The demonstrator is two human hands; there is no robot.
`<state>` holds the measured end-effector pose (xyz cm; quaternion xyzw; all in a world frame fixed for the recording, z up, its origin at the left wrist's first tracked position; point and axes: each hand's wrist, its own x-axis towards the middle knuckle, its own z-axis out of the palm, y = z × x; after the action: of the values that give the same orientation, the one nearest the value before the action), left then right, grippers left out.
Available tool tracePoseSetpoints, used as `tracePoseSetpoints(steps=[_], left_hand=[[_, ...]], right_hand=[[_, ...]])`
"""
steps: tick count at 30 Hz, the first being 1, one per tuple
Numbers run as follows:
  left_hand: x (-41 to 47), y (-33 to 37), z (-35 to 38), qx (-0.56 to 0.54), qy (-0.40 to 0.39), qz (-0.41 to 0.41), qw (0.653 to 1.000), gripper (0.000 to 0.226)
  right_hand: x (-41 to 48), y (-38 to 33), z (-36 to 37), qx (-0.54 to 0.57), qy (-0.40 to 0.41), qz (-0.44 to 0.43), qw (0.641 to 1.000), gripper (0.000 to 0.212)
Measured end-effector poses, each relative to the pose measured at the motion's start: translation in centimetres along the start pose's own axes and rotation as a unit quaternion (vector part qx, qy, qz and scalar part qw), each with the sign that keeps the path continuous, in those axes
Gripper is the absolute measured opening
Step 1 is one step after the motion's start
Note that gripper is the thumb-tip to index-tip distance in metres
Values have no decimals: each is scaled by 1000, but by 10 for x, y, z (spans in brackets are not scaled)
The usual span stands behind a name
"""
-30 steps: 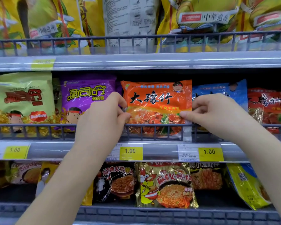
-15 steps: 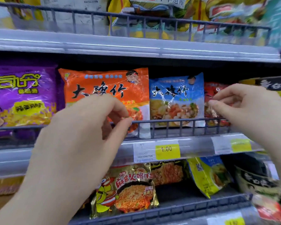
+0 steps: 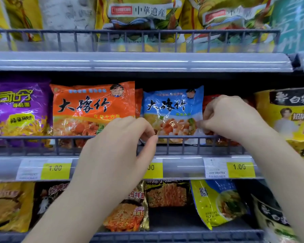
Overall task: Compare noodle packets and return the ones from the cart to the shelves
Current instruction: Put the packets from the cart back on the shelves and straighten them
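Head view: blue packet [image 3: 172, 111] behind shelf rail [image 3: 182, 137].
Right hand [image 3: 232, 118] pinches its edge; left hand [image 3: 116, 151] curled, hold I cannot tell; placement nearly done, I judge.

The right hand [image 3: 230, 116] covers most of a red packet [image 3: 209, 100], its print unreadable. The left hand [image 3: 119, 148] hides the first digits of the middle price tag [image 3: 154, 170], and whether its fingertips grip the blue packet [image 3: 172, 113] cannot be told. The left edge cuts off the purple packet [image 3: 18, 111].
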<state>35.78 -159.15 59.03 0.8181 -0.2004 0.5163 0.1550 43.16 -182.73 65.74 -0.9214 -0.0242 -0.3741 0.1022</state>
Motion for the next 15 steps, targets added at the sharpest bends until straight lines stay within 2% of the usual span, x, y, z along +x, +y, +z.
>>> tracePoseSetpoints(steps=[6, 9, 11, 13, 15], left_hand=[[-8, -1, 2, 20, -1, -12, 1000, 14], [-13, -7, -3, 21, 5, -22, 1000, 16], [-17, -11, -9, 20, 9, -26, 999, 14], [-24, -21, -19, 17, 8, -42, 999, 13], [-30, -36, -31, 14, 7, -59, 998, 15]], right_hand=[[6, 3, 11, -34, 38, 3, 999, 40], [1, -1, 6, -39, 49, 4, 998, 39], [-7, 4, -2, -23, 84, 20, 996, 41], [-16, -4, -5, 14, 125, 31, 992, 48], [-27, -24, -7, 130, 114, -32, 984, 56]])
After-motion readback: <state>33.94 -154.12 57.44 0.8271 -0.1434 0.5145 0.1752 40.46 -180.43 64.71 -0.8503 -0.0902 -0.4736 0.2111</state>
